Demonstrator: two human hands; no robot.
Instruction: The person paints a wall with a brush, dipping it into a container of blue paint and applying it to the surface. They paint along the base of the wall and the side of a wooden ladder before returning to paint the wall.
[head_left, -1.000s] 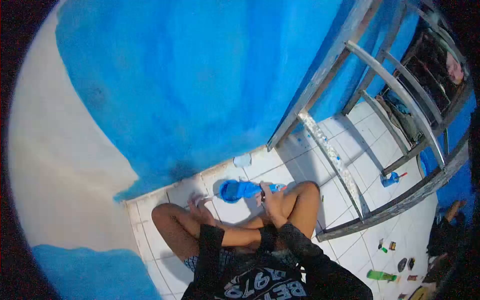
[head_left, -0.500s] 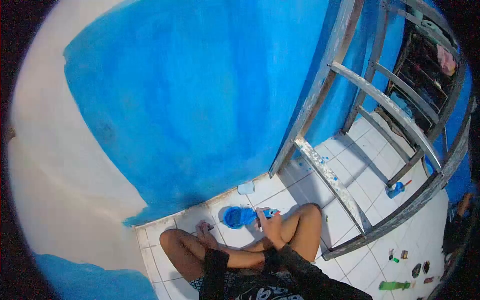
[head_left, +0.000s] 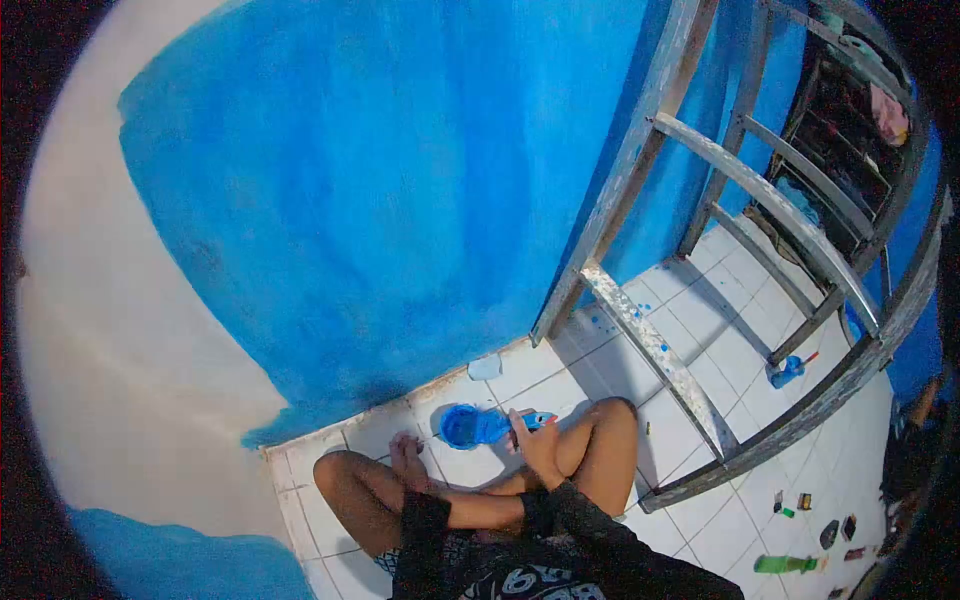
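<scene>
My right hand (head_left: 532,440) is wrapped round a paintbrush (head_left: 495,428) whose wide head is coated in blue and whose handle ends in a red tip. The brush head lies at the right rim of a small round paint pot (head_left: 460,427), smeared blue and standing on the white tiles in front of my crossed legs. Left of the pot, my left hand (head_left: 406,460) rests by my knee, clear of the pot, with its fingers curled in. What those fingers hold, if anything, is too small to make out.
A blue-painted wall (head_left: 380,200) rises ahead, with an unpainted pale part (head_left: 90,270) at left. A wooden ladder (head_left: 660,345) stands at right, paint spots beneath it. Beyond are a blue container with a brush (head_left: 787,372), a green bottle (head_left: 785,565) and several small items.
The view has shifted slightly. My left hand's fingers have moved a little, and the small dark bit beside them no longer shows. The brush stays at the pot's right rim.
</scene>
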